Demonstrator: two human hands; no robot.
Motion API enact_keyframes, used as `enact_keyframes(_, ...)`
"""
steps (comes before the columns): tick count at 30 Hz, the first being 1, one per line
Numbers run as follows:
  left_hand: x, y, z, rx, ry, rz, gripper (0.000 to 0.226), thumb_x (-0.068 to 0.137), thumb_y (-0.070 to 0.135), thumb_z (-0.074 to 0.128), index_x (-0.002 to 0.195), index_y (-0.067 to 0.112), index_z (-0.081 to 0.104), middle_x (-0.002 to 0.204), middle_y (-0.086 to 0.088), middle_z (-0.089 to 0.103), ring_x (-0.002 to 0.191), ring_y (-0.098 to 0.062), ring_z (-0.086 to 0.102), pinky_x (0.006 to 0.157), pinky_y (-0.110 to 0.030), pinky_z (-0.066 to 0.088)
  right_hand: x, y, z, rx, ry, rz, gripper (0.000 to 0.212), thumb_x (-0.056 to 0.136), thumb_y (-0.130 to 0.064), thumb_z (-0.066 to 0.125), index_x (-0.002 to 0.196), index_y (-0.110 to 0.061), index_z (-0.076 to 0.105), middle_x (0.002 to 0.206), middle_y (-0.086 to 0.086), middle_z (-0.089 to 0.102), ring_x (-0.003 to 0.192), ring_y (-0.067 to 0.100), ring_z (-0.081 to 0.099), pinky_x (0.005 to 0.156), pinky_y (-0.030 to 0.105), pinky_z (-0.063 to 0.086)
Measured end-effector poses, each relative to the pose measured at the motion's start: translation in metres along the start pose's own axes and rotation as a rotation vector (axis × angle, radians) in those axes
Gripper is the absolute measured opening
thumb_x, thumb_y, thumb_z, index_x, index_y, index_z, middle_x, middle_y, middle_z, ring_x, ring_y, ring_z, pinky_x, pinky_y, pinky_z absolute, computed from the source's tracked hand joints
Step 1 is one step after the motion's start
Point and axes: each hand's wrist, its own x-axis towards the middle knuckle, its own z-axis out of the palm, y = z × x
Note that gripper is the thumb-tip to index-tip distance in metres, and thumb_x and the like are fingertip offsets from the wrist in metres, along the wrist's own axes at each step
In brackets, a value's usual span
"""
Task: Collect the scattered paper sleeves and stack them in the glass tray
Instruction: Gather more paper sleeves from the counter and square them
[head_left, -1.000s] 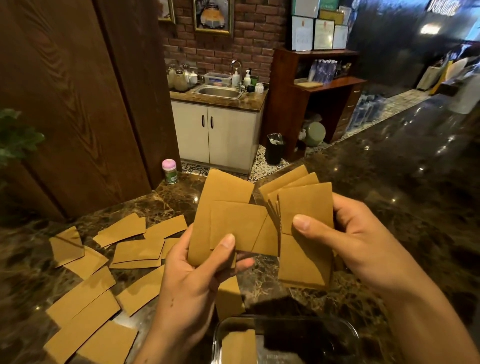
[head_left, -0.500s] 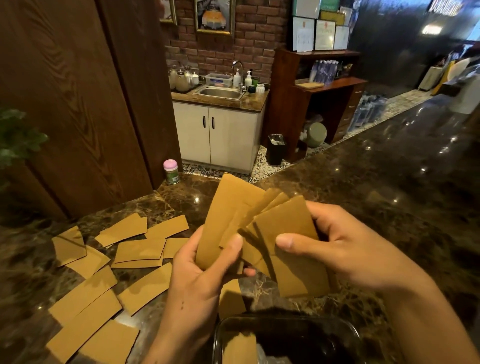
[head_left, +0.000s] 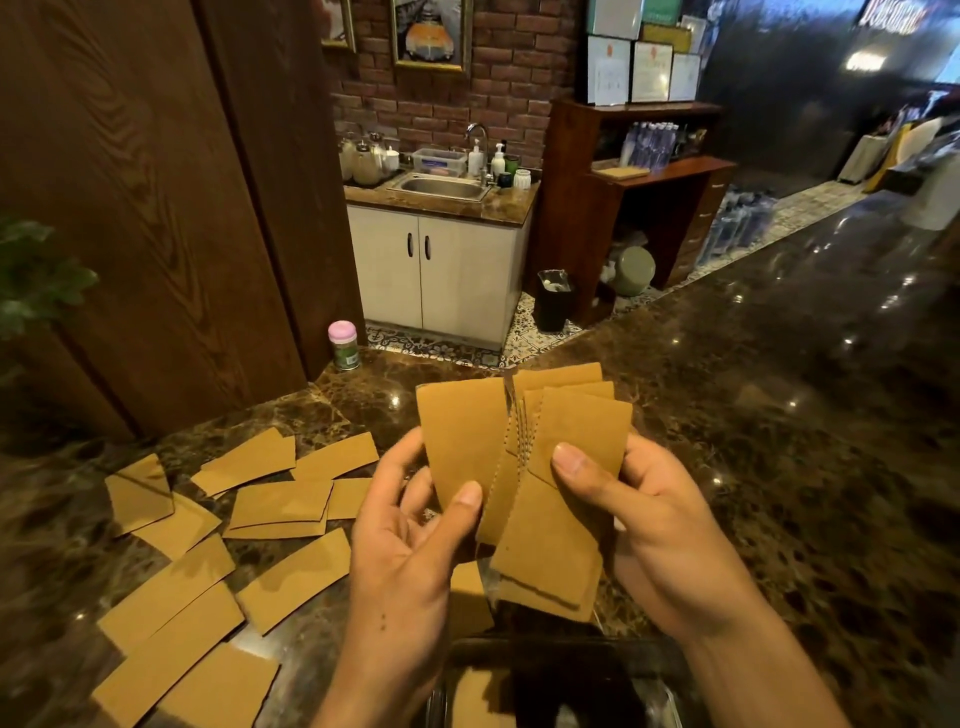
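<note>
**Matt paper on polished stone**

The paper sleeves (head_left: 550, 545) are seen as matt brown kraft card, faintly fibrous, with finely serrated edges. The table (head_left: 779, 415) is shown as dark, veined, marble-like stone, polished to a high gloss, with lights mirrored in it. The glass tray (head_left: 667, 699) is rendered clear and shiny at its rim. The wall panel (head_left: 156, 208) is marked by open wood grain with a dull sheen. A rough red brick wall (head_left: 509, 78) is seen behind a brushed-metal sink (head_left: 441, 184), smooth white cabinet doors (head_left: 457, 280) and a varnished wooden shelf unit (head_left: 587, 218). A small jar (head_left: 342, 338) is capped in pale pink plastic.
</note>
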Motion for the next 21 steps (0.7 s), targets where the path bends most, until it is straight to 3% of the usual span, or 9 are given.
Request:
enact_keyframes(3, 0.002, 0.005, 0.000, -0.076, -0.039, -0.082, 0.054, 0.091, 0.009, 0.057, 0.137, 0.035, 0.051, 0.121, -0.001, 0.073, 0.110, -0.023, 0.070, 0.084, -0.036, 0.060, -0.002, 0.002, -0.001, 0.095, -0.017, 0.045, 0.036, 0.084, -0.023, 0.072, 0.119, -0.011, 0.070, 0.111, 0.011, 0.079, 0.096, 0.021, 0.077, 0.073, 0.028, 0.062)
enact_keyframes(5, 0.003, 0.008, 0.008, -0.104, -0.095, -0.154, 0.045, 0.090, 0.026, 0.059, 0.134, 0.031, 0.057, 0.118, 0.003, 0.075, 0.109, -0.016, 0.071, 0.084, -0.030, 0.060, -0.004, 0.004, 0.003, 0.145, -0.041, 0.074, 0.039, 0.083, -0.022, 0.071, 0.120, -0.008, 0.070, 0.113, 0.014, 0.079, 0.098, 0.023, 0.077, 0.074, 0.029, 0.063)
enact_keyframes(8, 0.002, 0.003, 0.011, -0.057, -0.139, -0.199, 0.028, 0.094, 0.033, 0.054, 0.111, 0.017, 0.070, 0.091, 0.009, 0.081, 0.085, 0.000, 0.074, 0.068, -0.013, 0.057, -0.005, 0.011, 0.010, 0.151, -0.056, 0.059, 0.040, 0.089, -0.019, 0.068, 0.127, -0.007, 0.067, 0.118, 0.015, 0.077, 0.104, 0.024, 0.076, 0.080, 0.031, 0.062)
enact_keyframes(10, -0.002, 0.002, 0.012, -0.129, -0.170, -0.308, 0.038, 0.091, 0.037, 0.049, 0.100, 0.015, 0.079, 0.098, -0.002, 0.080, 0.091, -0.011, 0.076, 0.077, -0.028, 0.058, -0.007, 0.016, 0.015, 0.136, -0.050, 0.038, 0.035, 0.094, -0.018, 0.066, 0.128, -0.010, 0.065, 0.118, 0.012, 0.077, 0.105, 0.022, 0.076, 0.080, 0.029, 0.062)
enact_keyframes(13, -0.005, 0.003, 0.011, -0.191, -0.156, -0.381, 0.043, 0.086, 0.047, 0.048, 0.106, 0.023, 0.078, 0.116, -0.011, 0.075, 0.109, -0.024, 0.071, 0.095, -0.042, 0.053, -0.009, 0.027, 0.020, 0.018, -0.006, -0.005, 0.037, 0.095, -0.030, 0.068, 0.130, -0.021, 0.062, 0.122, 0.004, 0.076, 0.113, 0.018, 0.072, 0.087, 0.030, 0.061)
enact_keyframes(15, -0.006, 0.005, 0.012, -0.196, -0.172, -0.386, 0.049, 0.083, 0.050, 0.050, 0.109, 0.019, 0.077, 0.119, -0.013, 0.074, 0.112, -0.025, 0.070, 0.098, -0.042, 0.055, -0.008, 0.034, 0.021, -0.195, 0.006, -0.076, 0.058, 0.092, -0.052, 0.067, 0.142, -0.028, 0.050, 0.140, 0.003, 0.062, 0.128, 0.014, 0.062, 0.105, 0.036, 0.054)
enact_keyframes(17, -0.007, 0.004, 0.011, -0.197, -0.188, -0.383, 0.052, 0.077, 0.047, 0.055, 0.109, 0.012, 0.077, 0.115, -0.015, 0.075, 0.108, -0.027, 0.071, 0.094, -0.042, 0.054, -0.007, 0.037, 0.020, -0.481, 0.013, -0.131, 0.080, 0.080, -0.080, 0.057, 0.149, -0.047, 0.033, 0.162, -0.010, 0.028, 0.145, 0.004, 0.039, 0.120, 0.038, 0.038)
enact_keyframes(19, -0.009, 0.006, 0.009, -0.146, -0.177, -0.366, 0.047, 0.073, 0.041, 0.059, 0.108, 0.012, 0.074, 0.107, -0.016, 0.077, 0.099, -0.028, 0.075, 0.084, -0.040, 0.060, -0.006, 0.034, 0.020, -0.626, 0.013, -0.178, 0.085, 0.074, -0.088, 0.051, 0.149, -0.064, 0.018, 0.163, -0.030, 0.002, 0.147, -0.005, 0.029, 0.118, 0.034, 0.039)
enact_keyframes(21, -0.008, 0.004, 0.005, -0.051, -0.202, -0.360, 0.050, 0.074, 0.041, 0.059, 0.115, 0.015, 0.068, 0.103, -0.015, 0.078, 0.093, -0.027, 0.076, 0.074, -0.036, 0.063, -0.008, 0.029, 0.021, -0.599, 0.022, -0.230, 0.093, 0.074, -0.079, 0.062, 0.150, -0.063, 0.012, 0.161, -0.036, -0.002, 0.140, -0.013, 0.034, 0.100, 0.015, 0.050)
